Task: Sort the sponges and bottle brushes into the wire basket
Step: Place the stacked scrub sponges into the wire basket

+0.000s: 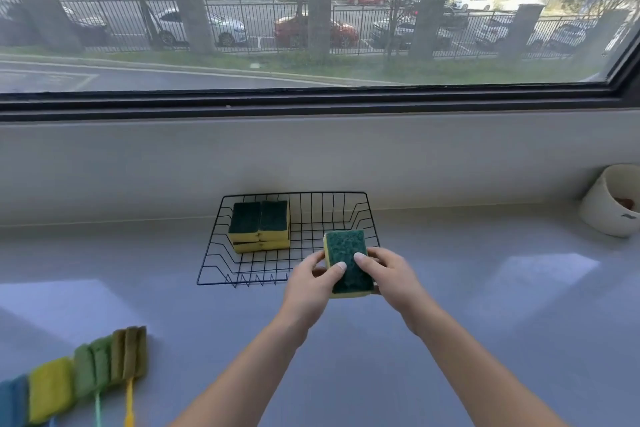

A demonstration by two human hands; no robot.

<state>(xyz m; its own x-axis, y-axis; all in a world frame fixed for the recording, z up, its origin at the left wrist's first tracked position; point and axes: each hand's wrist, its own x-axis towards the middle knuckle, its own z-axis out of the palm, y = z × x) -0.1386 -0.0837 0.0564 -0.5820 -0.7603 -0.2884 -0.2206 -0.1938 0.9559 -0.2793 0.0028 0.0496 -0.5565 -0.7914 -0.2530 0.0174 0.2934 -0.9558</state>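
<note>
**Sorting partly done: some sponges in, brushes not yet moved**

Across the wide grey table (pixel 485 322) under the window, the job looks to be somewhere around its middle. The wire basket (pixel 346 193) sits against the back wall. Its left half holds a neat stack of sponges (pixel 259 225), green side up, with two side by side on top of a yellow layer below. How many lie underneath cannot be told. The basket's right half is bare wire.

A row of bottle brushes (pixel 86 374) lies on the table at the near left, well apart from the basket. Their heads run from blue through yellow and green to olive, and all are blurred. None is in the basket, so this whole group is left to do.

A white cup (pixel 609 204) at the far right has something reddish-brown inside, too small to name.

One more sponge (pixel 346 260) is held above the basket's near right corner. The left hand (pixel 308 282) and right hand (pixel 391 274) grip it from either side, with the fingers curled round its edges and both thumbs pressed on the green top. Setting it inside looks like the step in hand.
</note>
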